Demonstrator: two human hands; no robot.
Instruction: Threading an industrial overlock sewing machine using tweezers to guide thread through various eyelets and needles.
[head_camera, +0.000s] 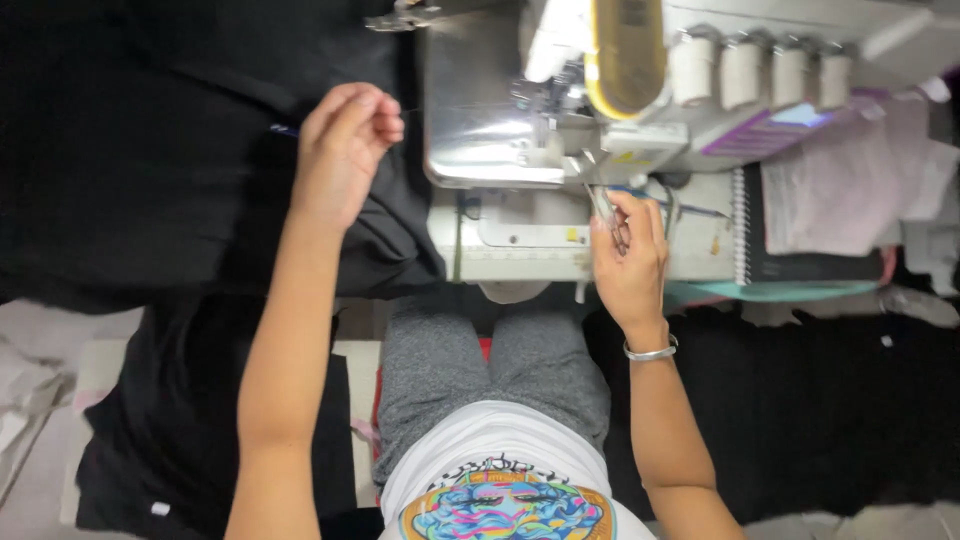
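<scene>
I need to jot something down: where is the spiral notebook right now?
In the head view the spiral notebook lies right of the right hand, on the table beside the sewing machine, partly under pale fabric.

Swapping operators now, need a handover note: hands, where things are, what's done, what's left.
Left hand: raised over the black fabric, fingertips pinched; whether it pinches a thread is too fine to tell.
Right hand: grip on small metal snips at the sewing machine, just below the needle area.
Done: fabric lies left of the machine.
Left: cannot tell from this view; no fabric shows under the needle area.
</scene>
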